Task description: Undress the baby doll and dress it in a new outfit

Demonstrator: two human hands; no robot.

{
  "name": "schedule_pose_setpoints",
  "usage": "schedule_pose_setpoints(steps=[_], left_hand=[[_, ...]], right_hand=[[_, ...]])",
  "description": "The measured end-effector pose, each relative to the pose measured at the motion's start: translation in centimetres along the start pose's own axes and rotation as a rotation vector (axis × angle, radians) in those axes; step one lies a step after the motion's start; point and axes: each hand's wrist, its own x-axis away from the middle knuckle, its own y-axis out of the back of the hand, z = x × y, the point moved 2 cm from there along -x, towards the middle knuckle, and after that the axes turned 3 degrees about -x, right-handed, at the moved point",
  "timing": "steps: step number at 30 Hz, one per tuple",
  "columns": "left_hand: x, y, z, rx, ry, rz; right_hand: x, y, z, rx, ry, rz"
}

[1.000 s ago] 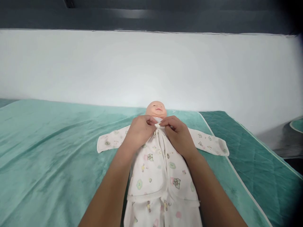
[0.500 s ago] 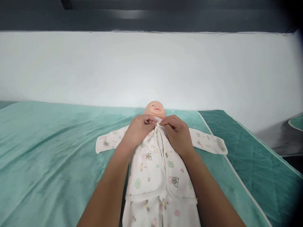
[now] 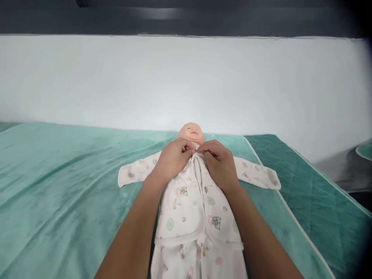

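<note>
A baby doll (image 3: 192, 131) lies on its back, its head toward the wall. It wears a white printed baby jacket (image 3: 186, 205) with both sleeves spread out sideways. White printed trousers (image 3: 177, 263) show below the jacket's hem. At the doll's neck, my left hand (image 3: 176, 157) pinches the jacket's front edge near the collar. Close beside it my right hand (image 3: 219, 161) pinches the other side of the same spot, the fingertips of both hands almost touching. The fabric gathers in folds beneath them. The small fastening between my fingers is mostly hidden.
A light green blanket (image 3: 72, 193) with a pale edge lies under the doll. To the right is a darker teal quilted cover (image 3: 314, 193). A white wall (image 3: 186, 77) rises behind, with a dark beam (image 3: 186, 19) across the top.
Both hands stay at the collar with only slight finger movement, the fingertips a little closer together. The whole view has shifted slightly.
</note>
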Motion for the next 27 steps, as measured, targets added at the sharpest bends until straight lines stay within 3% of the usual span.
schedule_pose_setpoints(steps=[9,17,27], left_hand=[[0.08,-0.48,0.85,0.134,0.110,0.045],[-0.13,-0.26,0.86,0.174,0.077,0.005],[0.16,-0.05,0.66,0.184,0.097,0.076]], right_hand=[[0.03,-0.01,-0.06,0.050,0.010,0.057],[-0.03,-0.10,-0.26,-0.040,-0.056,0.043],[-0.10,-0.18,-0.57,-0.140,-0.154,0.010]])
